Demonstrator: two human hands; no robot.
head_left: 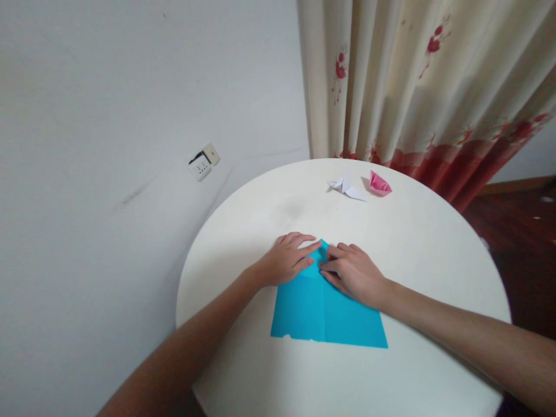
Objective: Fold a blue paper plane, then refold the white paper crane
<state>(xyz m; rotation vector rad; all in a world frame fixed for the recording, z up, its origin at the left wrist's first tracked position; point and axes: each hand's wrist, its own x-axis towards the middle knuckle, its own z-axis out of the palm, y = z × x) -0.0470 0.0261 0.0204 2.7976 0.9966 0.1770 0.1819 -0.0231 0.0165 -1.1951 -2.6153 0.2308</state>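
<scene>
Item 1: blue square paper sheet (325, 315), flat on round white tabletop (434, 255), near-centre, top corners folded in to a point at 12 o'clock.

Item 2: left hand (286, 259), at sheet's 11 o'clock, palm down, fingers flat and pressed together on the left flap, pinching nothing. Forearm runs in from 7 o'clock.

Item 3: right hand (354, 272), at 1 o'clock, fingers curled, tips pressing the right flap by the centre crease. Forearm enters from 4 o'clock.

My call: to crease well, keep flap edges meeting on the centre line w/o overlap, hold one side pinned, run fingertips outward from the point.

Misc: white folded paper figure (346, 187) & pink folded paper boat (379, 183), far edge, 12–1 o'clock, well apart from hands.
</scene>
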